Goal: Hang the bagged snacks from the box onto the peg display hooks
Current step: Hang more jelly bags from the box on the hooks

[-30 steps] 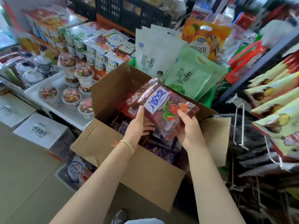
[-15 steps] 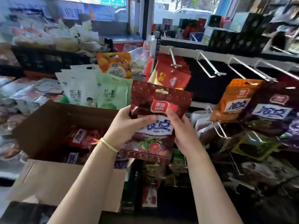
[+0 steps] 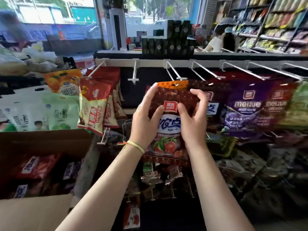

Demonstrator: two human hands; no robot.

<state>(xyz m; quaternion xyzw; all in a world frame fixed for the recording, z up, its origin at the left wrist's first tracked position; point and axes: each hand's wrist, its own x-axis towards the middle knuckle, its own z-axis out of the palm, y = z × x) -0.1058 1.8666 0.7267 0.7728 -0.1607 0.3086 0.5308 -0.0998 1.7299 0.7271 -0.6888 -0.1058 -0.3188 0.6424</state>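
I hold a dark red snack bag point(image 3: 170, 129) upright in front of the peg display. My left hand point(image 3: 146, 117) grips its left edge, thumb on the front. My right hand point(image 3: 193, 117) holds its right side, thumb on the front and fingers curled round the edge. Just behind the bag's top hangs an orange-topped bag point(image 3: 172, 84) on a white wire hook point(image 3: 175, 70). An empty white hook point(image 3: 134, 72) juts out to the left of it. The open cardboard box point(image 3: 43, 140) at lower left holds more bagged snacks point(image 3: 38, 167).
Red-and-yellow bags point(image 3: 95, 104) hang on the left hook, purple bags point(image 3: 248, 107) on hooks to the right. White and green pouches point(image 3: 41, 112) stand behind the box. Lower rows of hooks with bags fill the space under my arms. A person point(image 3: 220, 39) stands beyond the counter.
I lifted the dark red bag out of the box and raised it up and right to the top row of hooks. My view swung up from the box to the display.
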